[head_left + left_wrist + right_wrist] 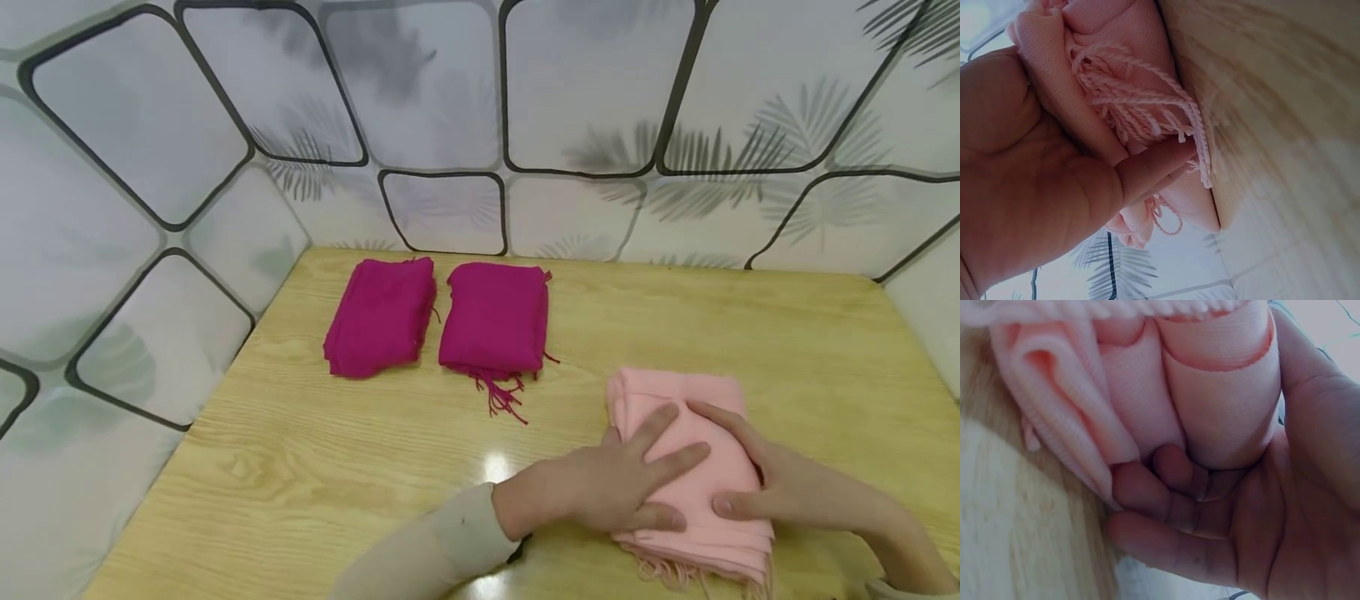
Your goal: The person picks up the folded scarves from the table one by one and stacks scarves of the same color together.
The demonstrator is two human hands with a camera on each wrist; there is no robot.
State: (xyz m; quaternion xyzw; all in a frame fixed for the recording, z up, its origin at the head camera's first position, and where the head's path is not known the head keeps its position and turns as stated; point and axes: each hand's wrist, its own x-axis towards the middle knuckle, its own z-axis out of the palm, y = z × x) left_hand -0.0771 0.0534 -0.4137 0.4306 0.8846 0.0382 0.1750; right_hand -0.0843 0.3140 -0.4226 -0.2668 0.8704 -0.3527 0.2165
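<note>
A folded pink scarf (678, 385) with a fringed near end lies on the wooden table. My left hand (600, 487) rests on its left part, thumb and two fingers spread over the top. In the left wrist view, the other fingers (1157, 165) reach straight along the side, by the twisted fringe (1138, 97). From the right, my right hand (795, 483) grips the scarf, thumb and index finger on top. The right wrist view has its remaining fingers (1175, 512) curled against the layered side, low by the tabletop.
Two folded magenta scarves lie side by side farther back on the table. The left scarf (382, 317) is close to the right one (495, 317), whose fringe spills toward me. Behind the table stands a patterned wall (577, 92), which also runs along the left side.
</note>
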